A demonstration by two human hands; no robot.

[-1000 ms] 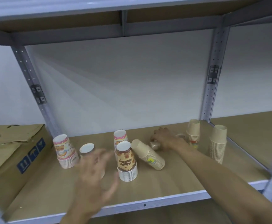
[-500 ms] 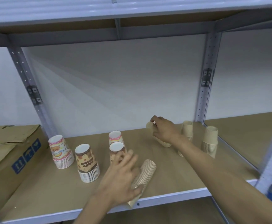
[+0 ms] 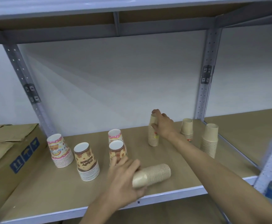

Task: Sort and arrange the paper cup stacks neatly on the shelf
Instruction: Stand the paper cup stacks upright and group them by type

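My one head camera looked forward and down at the shelf [image 3: 188,180] from close range, its front edge toward 6 o'clock and the back wall [image 3: 115,86] at 12.

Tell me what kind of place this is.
Probably a storeroom or stock area: bare metal shelving with perforated uprights, a shipping carton with handling symbols, and bulk paper cup stacks standing on the board.

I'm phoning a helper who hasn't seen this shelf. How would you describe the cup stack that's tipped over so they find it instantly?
Look at the brown shelf board, near its front edge, right of the printed cup stacks. The plain tan stack lies on its side there, its closed end in the left hand. Every other stack stands upright.
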